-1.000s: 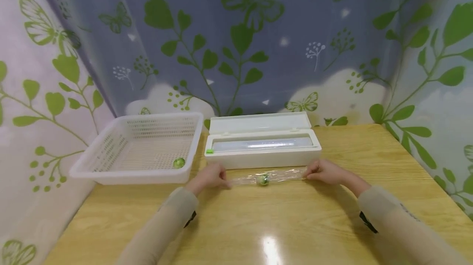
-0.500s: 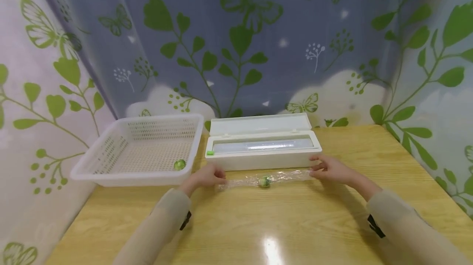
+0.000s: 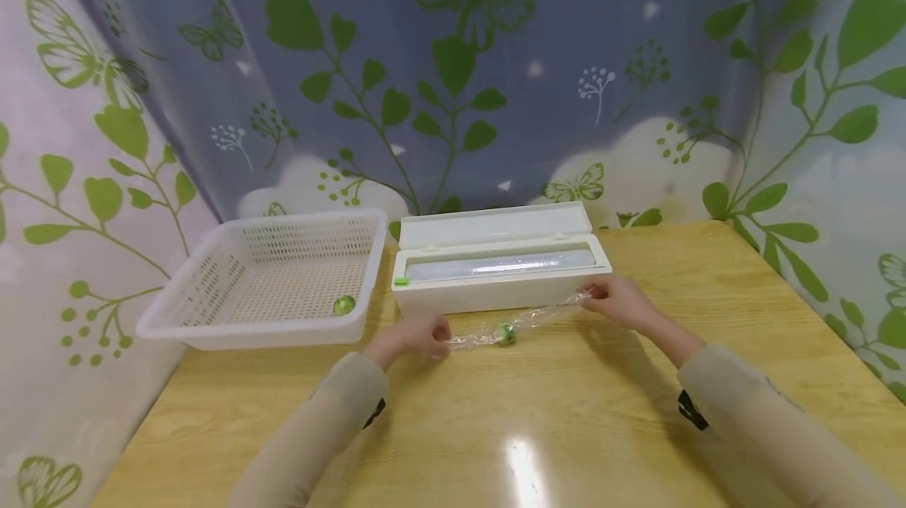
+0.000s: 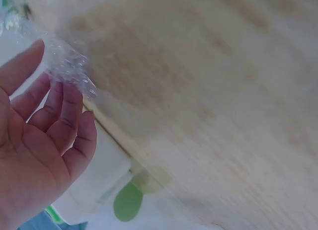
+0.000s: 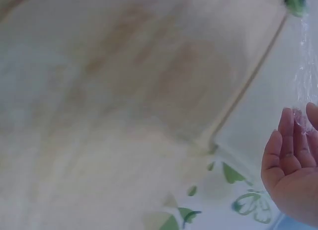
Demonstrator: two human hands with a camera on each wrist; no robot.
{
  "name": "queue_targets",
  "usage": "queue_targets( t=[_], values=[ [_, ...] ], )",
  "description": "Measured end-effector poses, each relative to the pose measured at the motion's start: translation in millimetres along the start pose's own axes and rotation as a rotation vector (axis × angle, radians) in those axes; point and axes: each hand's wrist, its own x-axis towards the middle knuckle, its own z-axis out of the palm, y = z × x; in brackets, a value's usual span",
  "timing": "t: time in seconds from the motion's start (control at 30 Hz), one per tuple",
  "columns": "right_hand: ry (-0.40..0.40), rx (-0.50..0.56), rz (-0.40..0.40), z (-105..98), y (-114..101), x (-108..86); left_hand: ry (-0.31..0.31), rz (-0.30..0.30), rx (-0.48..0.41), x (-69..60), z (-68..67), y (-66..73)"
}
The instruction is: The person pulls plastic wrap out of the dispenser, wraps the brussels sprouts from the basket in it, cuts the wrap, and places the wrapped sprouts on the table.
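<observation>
In the head view, a twisted strip of clear plastic wrap (image 3: 541, 314) stretches between the two hands, with a small round green vegetable (image 3: 506, 333), like a Brussels sprout, wrapped at its middle. My left hand (image 3: 416, 334) pinches the strip's left end low over the table. The right end is pinched by my right hand (image 3: 614, 301), which is higher, in front of the white box. The left wrist view has crinkled wrap (image 4: 67, 63) at the fingertips of the left hand (image 4: 44, 125). In the right wrist view, wrap (image 5: 306, 81) runs down to the right hand (image 5: 295, 170), partly cut off.
Behind the strip stands a long white box (image 3: 488, 300), its lid (image 3: 495, 225) up and a roll of plastic wrap (image 3: 495, 265) inside. At left is a white perforated basket (image 3: 265, 333) holding another green vegetable (image 3: 344, 304). The wooden table (image 3: 439, 421) meets a patterned curtain (image 3: 340, 130) behind.
Half a second ago the hands were slightly farther apart, with the right fingers looser. Both have moved inward, and the right has risen, so the strip now slants up to the right.
</observation>
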Motion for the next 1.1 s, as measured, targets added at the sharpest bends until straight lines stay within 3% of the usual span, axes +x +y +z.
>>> queue_targets(
  t=[0.2,0.43,0.6,0.73,0.9,1.0,1.1],
  values=[
    [-0.013,-0.029,-0.066,-6.8,-22.7,5.8,-0.053,0.017,0.132,-13.7,10.8,14.7],
    [-0.036,-0.122,-0.137,-6.5,-52.8,26.8,-0.048,0.096,0.239,-33.7,26.1,43.8],
    [-0.024,-0.172,-0.139,1.2,-71.3,48.4,-0.074,0.165,0.223,-43.8,37.1,70.5],
    [-0.030,-0.195,-0.107,8.4,-80.2,60.9,-0.072,0.234,0.207,-42.6,46.1,92.5],
    [-0.050,-0.189,-0.101,19.3,-89.0,72.4,-0.030,0.178,0.141,-40.4,55.0,108.9],
    [-0.054,-0.179,-0.129,26.7,-93.1,77.4,-0.001,0.125,0.068,-39.4,57.6,111.2],
    [-0.062,-0.160,-0.177,33.1,-96.3,81.0,-0.006,0.129,0.025,-38.2,57.6,110.6]
  ],
)
